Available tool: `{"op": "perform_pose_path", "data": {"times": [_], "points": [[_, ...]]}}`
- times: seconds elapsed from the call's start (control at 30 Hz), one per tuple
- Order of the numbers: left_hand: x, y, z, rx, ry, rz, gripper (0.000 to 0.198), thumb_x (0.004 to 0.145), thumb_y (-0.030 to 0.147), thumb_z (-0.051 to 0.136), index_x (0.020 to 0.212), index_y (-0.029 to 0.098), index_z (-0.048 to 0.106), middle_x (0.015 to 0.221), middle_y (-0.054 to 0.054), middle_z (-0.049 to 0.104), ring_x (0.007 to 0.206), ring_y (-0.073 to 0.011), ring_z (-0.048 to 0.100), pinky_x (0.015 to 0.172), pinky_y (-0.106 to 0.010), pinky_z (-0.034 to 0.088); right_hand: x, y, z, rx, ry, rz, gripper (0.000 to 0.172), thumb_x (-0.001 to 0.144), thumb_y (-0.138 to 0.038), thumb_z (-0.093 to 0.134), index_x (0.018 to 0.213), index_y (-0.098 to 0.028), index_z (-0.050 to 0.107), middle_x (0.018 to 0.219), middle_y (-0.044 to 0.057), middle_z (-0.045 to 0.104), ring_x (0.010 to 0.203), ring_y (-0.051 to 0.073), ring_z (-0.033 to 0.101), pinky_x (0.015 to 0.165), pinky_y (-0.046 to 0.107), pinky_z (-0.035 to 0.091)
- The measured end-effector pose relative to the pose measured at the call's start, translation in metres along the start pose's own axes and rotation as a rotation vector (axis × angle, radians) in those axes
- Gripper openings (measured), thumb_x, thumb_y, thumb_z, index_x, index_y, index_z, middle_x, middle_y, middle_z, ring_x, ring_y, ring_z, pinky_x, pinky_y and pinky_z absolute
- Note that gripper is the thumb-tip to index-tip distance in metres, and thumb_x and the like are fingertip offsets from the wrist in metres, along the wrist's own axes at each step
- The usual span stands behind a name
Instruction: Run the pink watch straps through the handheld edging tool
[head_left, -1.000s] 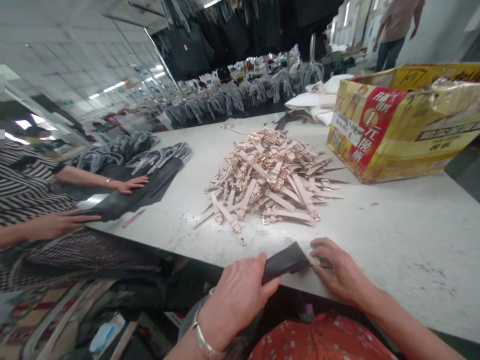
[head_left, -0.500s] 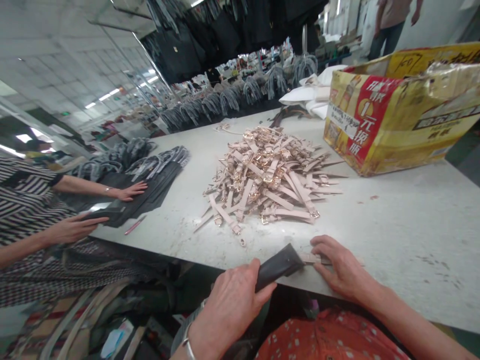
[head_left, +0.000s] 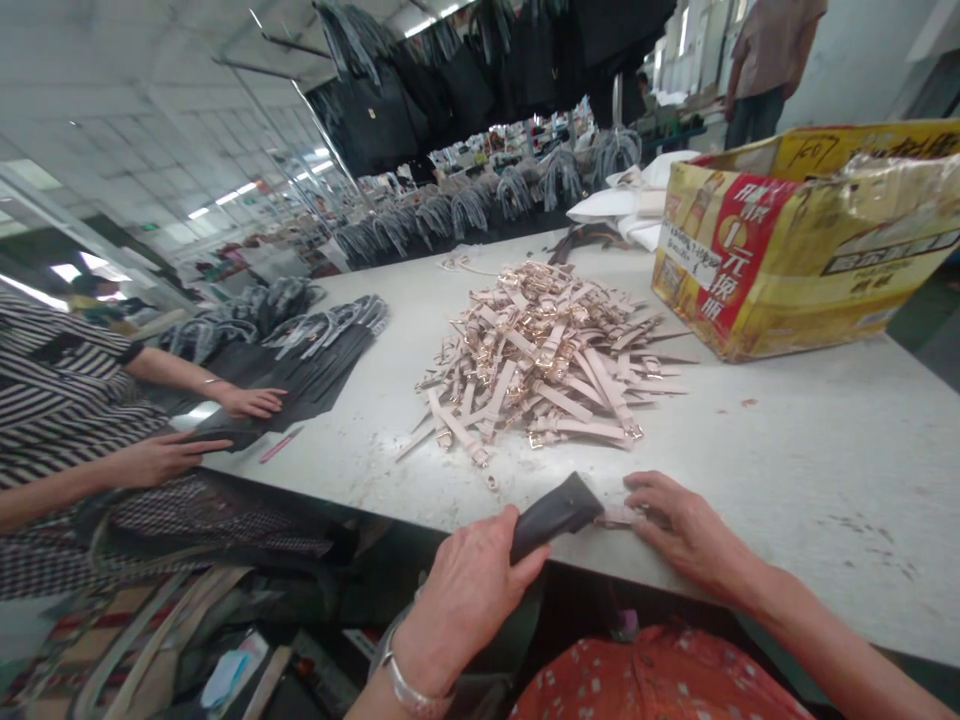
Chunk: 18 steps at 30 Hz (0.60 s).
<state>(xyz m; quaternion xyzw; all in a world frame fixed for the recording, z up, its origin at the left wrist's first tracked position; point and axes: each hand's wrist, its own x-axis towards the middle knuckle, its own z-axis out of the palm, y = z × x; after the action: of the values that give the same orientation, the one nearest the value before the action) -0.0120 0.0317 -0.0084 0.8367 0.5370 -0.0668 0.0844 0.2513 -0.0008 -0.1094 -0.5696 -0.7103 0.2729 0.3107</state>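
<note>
My left hand (head_left: 465, 590) is closed around a black flat piece (head_left: 556, 512) at the near edge of the white table (head_left: 810, 440). Its far end meets a pink strap (head_left: 622, 517) that lies on the table. My right hand (head_left: 682, 535) rests on that strap, fingers curled over it and pressing it down. A heap of pink straps with gold buckles (head_left: 544, 360) lies just beyond both hands in the middle of the table.
A yellow and red cardboard box (head_left: 802, 250) stands at the right. At the left a person in a striped top has both hands (head_left: 210, 425) on black pieces (head_left: 300, 365). Plastic-wrapped bundles (head_left: 480, 205) line the far edge. Another person (head_left: 765, 60) stands behind.
My left hand has drawn the black piece slightly left, baring more of the pink strap under my right hand. The striped person's hands have shifted over the black pieces.
</note>
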Motion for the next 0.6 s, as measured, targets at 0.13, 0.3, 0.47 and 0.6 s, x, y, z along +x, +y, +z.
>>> {"op": "perform_pose_path", "data": {"times": [0.13,0.3,0.47,0.6], "points": [[-0.009,-0.015,-0.005,-0.019,-0.014,-0.065,0.029,0.085,0.050,0.047,0.092,0.023,0.055,0.075,-0.004,0.068,0.077,-0.0278,0.066,0.064,-0.034,0.047,0.001,0.000,0.002,-0.056,0.050,-0.057,0.008,0.084,-0.015,0.050,0.086,-0.018,0.057,0.101,0.005,0.054,0.089,0.018,0.052,0.077,0.032,0.044],[-0.018,-0.017,-0.008,-0.045,-0.027,-0.069,0.030,0.085,0.051,0.047,0.093,0.023,0.055,0.075,-0.003,0.067,0.077,-0.0280,0.066,0.066,-0.036,0.048,-0.007,-0.002,0.002,-0.218,0.164,-0.235,0.011,0.092,-0.015,0.045,0.090,-0.017,0.056,0.087,0.005,0.055,0.083,0.018,0.049,0.075,0.034,0.041],[-0.023,-0.009,-0.009,-0.055,-0.073,-0.010,0.031,0.085,0.051,0.047,0.097,0.023,0.055,0.081,-0.004,0.067,0.079,-0.0288,0.065,0.071,-0.042,0.050,-0.017,-0.004,0.001,-0.161,0.131,-0.321,0.012,0.094,-0.017,0.046,0.100,-0.020,0.056,0.097,0.004,0.055,0.089,0.016,0.049,0.079,0.033,0.041],[-0.023,-0.006,-0.006,-0.024,-0.104,0.028,0.032,0.085,0.051,0.048,0.102,0.024,0.053,0.085,-0.004,0.067,0.082,-0.0292,0.065,0.073,-0.043,0.050,-0.018,-0.003,0.002,-0.111,0.077,-0.277,0.013,0.094,-0.017,0.046,0.100,-0.022,0.056,0.098,0.003,0.054,0.092,0.016,0.048,0.081,0.034,0.041]]}}
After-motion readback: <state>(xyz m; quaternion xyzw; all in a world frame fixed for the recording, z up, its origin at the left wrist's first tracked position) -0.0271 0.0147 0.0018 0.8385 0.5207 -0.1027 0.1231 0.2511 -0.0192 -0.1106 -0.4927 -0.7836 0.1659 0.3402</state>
